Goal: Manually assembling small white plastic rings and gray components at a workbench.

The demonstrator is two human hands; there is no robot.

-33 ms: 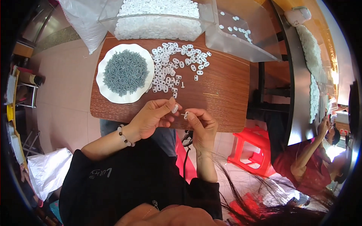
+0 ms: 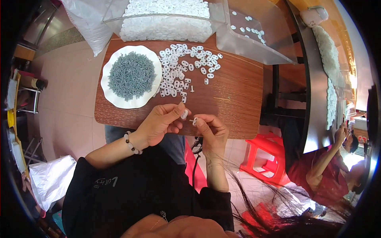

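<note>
White plastic piece (image 2: 184, 114) pinched in left hand (image 2: 158, 123) fingertips, over near edge of surface (image 2: 238, 99). Right hand (image 2: 210, 131) grips small screw (image 2: 193, 120), tip toward piece. Advice: align squarely, keep both pinches firm. Screw plate (image 2: 113, 99), loose pieces (image 2: 178, 67) behind.

Small white oval plastic piece (image 2: 184, 114) sitting pinched between left thumb and fingertips, above the table's near edge. Second small white plastic piece (image 2: 194, 121), a thin pin projecting leftward, sitting just beside it, in right fingertips.
</note>
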